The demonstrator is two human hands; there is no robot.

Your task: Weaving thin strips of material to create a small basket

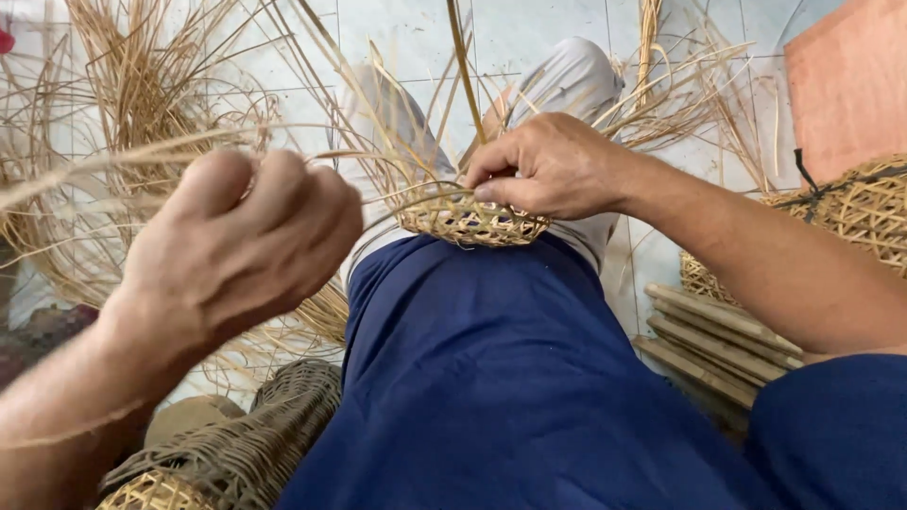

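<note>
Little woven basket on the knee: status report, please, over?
Right hand pinching rim of small basket on knee. Left hand fisted around a thin strip, pulled out to the side. Loose strips piled on floor beyond; none block the hands.

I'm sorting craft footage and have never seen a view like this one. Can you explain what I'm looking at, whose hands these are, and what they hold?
The one picture comes from a camera worn on a person's head, looking down at their own lap and hands. No machine is involved.

The right hand presses on a small, half-woven basket resting on the person's knee, above a dark blue cloth, and pinches an upright strip at its rim. The left hand, closer to the camera and blurred, is closed in a fist around thin pale strips that run off to the left.

Around them, on a pale tiled floor, lie loose bundles of straw-coloured strips, a finished woven basket at right, flat slats beneath it, and a darker woven piece at bottom left.
</note>
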